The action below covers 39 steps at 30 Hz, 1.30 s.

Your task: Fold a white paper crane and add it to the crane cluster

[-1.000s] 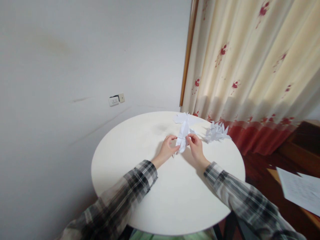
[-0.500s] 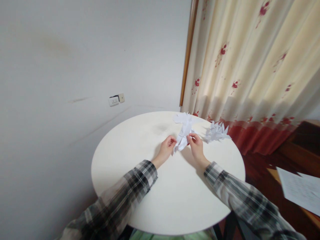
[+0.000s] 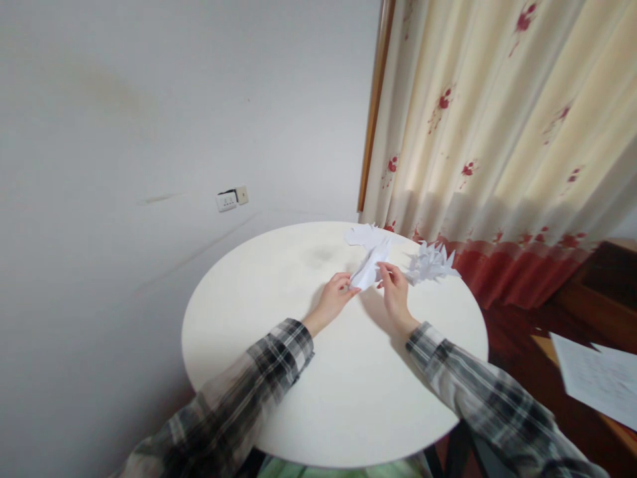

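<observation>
A piece of folded white paper (image 3: 369, 267) is held between my two hands, just above the round white table (image 3: 343, 392). My left hand (image 3: 334, 294) pinches its lower left end between thumb and fingers. On its right edge, the fingers of my right hand (image 3: 395, 289) are closed. Behind it lies more white paper (image 3: 362, 234), flat and partly overlapped by the held piece. To the right of my right hand sits a heap of pointed folded paper pieces (image 3: 430, 262).
A pale wall (image 3: 124, 265) with a socket (image 3: 227, 201) borders the table on the left. A floral curtain (image 3: 488, 146) hangs behind the right side. Written sheets (image 3: 597, 375) lie on a wooden surface at the lower right.
The folded paper has been turned in my hands, and a smoother face of it now shows. My left thumb has shifted onto its lower edge; my right hand has moved slightly right.
</observation>
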Motion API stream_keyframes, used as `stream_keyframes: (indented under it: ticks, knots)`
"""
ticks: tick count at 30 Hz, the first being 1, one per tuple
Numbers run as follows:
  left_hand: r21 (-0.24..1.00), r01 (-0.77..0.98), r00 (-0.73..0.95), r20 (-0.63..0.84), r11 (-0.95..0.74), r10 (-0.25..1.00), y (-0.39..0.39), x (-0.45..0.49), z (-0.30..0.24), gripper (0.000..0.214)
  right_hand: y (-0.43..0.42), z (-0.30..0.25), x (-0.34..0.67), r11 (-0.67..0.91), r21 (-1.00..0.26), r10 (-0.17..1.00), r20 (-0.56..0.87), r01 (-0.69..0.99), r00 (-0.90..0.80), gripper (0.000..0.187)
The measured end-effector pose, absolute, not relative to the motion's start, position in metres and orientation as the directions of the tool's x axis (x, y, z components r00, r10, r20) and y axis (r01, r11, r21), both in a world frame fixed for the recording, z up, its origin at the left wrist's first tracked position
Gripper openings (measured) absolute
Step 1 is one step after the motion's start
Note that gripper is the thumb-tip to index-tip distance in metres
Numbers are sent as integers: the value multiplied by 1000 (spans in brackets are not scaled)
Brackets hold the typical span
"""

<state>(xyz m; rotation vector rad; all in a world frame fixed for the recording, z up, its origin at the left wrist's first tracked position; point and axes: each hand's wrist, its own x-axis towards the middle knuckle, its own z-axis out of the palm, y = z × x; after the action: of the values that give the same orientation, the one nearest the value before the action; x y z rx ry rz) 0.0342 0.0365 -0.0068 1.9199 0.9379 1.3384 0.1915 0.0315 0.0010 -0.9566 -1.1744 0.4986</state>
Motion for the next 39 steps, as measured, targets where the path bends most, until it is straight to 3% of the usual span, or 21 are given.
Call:
stream_keyframes:
  ticks: [9,21,28,32,39]
  knots:
    - [727,440,-3,589,-528,808,42,30,-6,10,31,0,191,520,-823,761,568,228,314,26]
    - [580,611,27,664,-538,747,40,30,-6,4,34,-1,192,565,-772,712,635,292,299,17]
    - [602,489,41,707,-632,706,36,31,-3,2,35,-1,191,619,-743,709,668,255,226,11]
    - [641,331,29,726,-692,687,35,30,2,21,33,0,188,614,-761,740,647,210,183,10]
    - [838,108,53,533,-535,845,35,36,2,22,28,5,184,593,-799,789,602,101,126,9]
